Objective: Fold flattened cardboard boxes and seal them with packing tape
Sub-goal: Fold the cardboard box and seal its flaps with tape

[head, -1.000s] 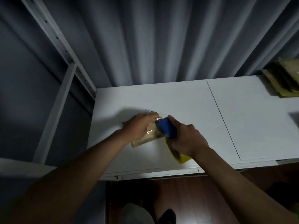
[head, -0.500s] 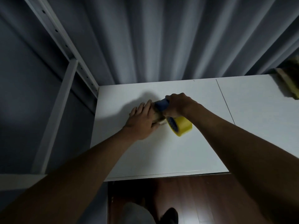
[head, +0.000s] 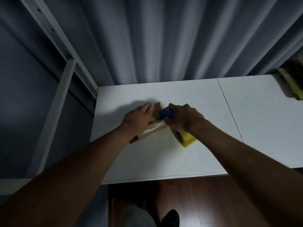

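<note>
A small brown cardboard box (head: 151,131) lies on the white table (head: 164,158), left of the middle. My left hand (head: 139,119) rests on top of the box, thumb along its near side, and covers most of it. My right hand (head: 183,117) grips a blue tape dispenser (head: 166,112) whose head touches the box's right end. The yellow roll of packing tape (head: 184,139) hangs from the dispenser just below my right wrist.
A stack of flattened cardboard (head: 293,84) lies at the table's far right edge. A grey curtain (head: 164,38) hangs behind the table and a white metal shelf frame (head: 65,66) stands at the left. Dark wooden floor (head: 196,202) shows below the table's front edge.
My right hand with the dispenser went up over the box's far end and has come back a little toward me. My left hand shifted on the box but still holds it down.
</note>
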